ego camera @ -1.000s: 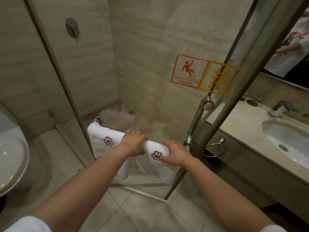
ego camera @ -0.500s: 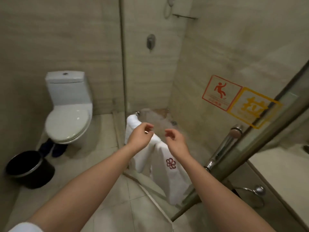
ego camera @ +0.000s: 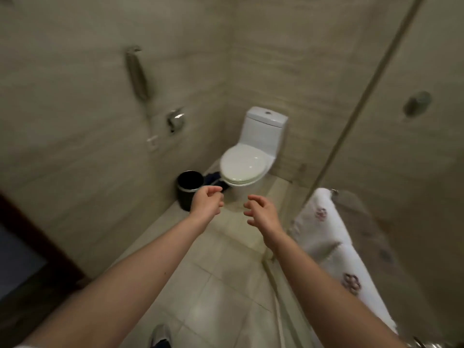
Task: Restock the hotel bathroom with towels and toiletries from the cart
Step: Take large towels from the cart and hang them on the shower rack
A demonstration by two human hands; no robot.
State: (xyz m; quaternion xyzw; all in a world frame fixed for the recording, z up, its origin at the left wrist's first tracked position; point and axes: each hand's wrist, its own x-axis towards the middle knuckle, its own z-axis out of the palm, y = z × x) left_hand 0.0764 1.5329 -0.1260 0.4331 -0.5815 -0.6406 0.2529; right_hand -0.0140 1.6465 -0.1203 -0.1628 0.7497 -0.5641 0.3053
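Left hand [ego camera: 207, 203] and right hand [ego camera: 262, 212] hover empty; towel [ego camera: 326, 237] runs along glass [ego camera: 376, 172].

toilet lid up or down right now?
Down. The toilet lid lies flat, its smooth white top facing up, and no opening shows beneath it.

Two white towels, right: far towel [ego camera: 319, 222], near towel [ego camera: 346, 264]. One toilet [ego camera: 244, 163], far. One black bin [ego camera: 184, 197], left of it.
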